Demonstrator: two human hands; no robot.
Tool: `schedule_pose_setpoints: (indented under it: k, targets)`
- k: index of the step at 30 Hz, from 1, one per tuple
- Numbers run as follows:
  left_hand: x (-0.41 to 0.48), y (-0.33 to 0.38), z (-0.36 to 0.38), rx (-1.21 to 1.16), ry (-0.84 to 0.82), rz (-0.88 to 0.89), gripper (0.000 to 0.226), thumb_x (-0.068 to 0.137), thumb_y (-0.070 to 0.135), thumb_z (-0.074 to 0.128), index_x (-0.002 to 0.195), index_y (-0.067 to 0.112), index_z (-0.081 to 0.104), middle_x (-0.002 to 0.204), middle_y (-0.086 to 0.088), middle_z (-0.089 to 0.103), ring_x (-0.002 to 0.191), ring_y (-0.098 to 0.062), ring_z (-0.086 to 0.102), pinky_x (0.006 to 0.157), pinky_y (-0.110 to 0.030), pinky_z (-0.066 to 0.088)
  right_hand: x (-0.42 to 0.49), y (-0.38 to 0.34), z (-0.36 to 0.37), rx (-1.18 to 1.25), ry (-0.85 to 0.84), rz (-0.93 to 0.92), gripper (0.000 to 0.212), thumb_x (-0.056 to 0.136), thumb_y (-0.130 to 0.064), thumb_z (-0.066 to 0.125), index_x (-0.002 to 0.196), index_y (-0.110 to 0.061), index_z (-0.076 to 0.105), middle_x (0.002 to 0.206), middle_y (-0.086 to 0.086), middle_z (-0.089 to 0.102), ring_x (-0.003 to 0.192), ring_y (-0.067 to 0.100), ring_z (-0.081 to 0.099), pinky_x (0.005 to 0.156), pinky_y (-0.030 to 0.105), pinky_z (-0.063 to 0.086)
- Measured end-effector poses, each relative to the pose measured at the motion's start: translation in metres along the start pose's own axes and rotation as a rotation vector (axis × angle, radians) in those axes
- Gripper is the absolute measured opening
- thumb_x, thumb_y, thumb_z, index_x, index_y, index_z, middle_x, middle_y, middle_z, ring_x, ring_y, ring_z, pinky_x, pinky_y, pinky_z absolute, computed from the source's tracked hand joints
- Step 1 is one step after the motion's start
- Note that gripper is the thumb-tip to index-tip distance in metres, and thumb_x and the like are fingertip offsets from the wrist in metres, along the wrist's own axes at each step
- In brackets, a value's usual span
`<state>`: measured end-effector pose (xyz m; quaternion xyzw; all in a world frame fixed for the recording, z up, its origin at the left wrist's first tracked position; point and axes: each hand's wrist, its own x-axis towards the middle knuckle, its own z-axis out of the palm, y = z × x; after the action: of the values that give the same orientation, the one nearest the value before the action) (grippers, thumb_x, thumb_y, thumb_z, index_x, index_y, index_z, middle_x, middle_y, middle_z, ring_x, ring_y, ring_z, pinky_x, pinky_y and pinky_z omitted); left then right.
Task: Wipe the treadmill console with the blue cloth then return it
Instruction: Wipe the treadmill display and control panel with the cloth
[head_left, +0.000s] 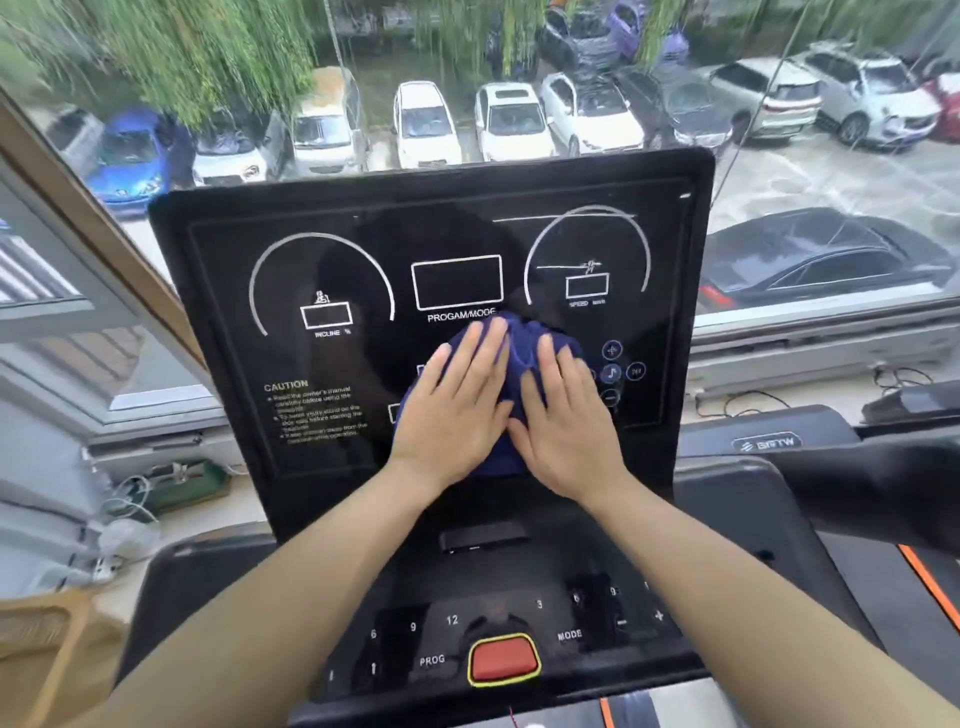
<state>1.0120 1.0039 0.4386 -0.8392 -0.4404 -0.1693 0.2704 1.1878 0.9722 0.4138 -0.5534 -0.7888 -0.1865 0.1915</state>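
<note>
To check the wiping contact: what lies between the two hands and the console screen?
In the head view, only the blue cloth lies between both flat hands, left hand, right hand, and the console.

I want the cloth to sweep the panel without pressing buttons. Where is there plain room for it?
Plain black shows along the console top edge above both dial arcs, and between the CAUTION text and left hand. It is crowded right of the blue cloth, where round buttons sit beside the right hand.
</note>
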Motion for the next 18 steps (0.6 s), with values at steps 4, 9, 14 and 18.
schedule_pose_setpoints:
  k: [4,9,14,18]
  targets:
    - [0.057,-0.018,-0.026,0.006,0.097,-0.185,0.074,0.101,0.035,0.043,0.156,0.0,0.01,0.165,-0.015,0.01,0.153,-0.032,0.012,0.123,-0.045,0.007,0.068,0.02,-0.033,0.035,0.143,-0.048,0.062,0.1,-0.031,0.05,0.15,0.001,0.034,0.161,0.026,0.023,0.147,0.04,0.02,0.122,0.047,0.014]
    - [0.142,0.001,-0.053,-0.048,0.105,-0.283,0.073,0.101,0.038,0.032,0.157,0.001,0.005,0.166,-0.018,0.008,0.154,-0.032,0.007,0.123,-0.047,0.003,0.108,0.088,-0.069,0.021,0.217,0.035,0.064,0.103,-0.032,0.046,0.156,-0.003,0.027,0.163,0.026,0.019,0.151,0.04,0.018,0.124,0.045,0.011]
    - [0.119,0.06,-0.029,-0.015,0.059,-0.035,0.071,0.104,0.039,0.028,0.157,0.002,-0.001,0.167,-0.014,0.001,0.154,-0.03,0.003,0.124,-0.045,0.002,0.03,0.103,-0.03,0.044,0.156,0.21,0.063,0.103,-0.029,0.04,0.154,0.004,0.024,0.16,0.035,0.014,0.149,0.046,0.014,0.122,0.055,0.014]
    - [0.046,0.073,-0.003,0.0,-0.027,0.13,0.074,0.104,0.04,0.036,0.157,0.002,0.001,0.166,-0.011,-0.002,0.153,-0.027,0.007,0.122,-0.042,-0.01,-0.036,0.07,0.002,0.012,0.037,0.127,0.06,0.097,-0.032,0.046,0.14,0.008,0.034,0.155,0.035,0.017,0.139,0.047,0.023,0.116,0.054,0.018]
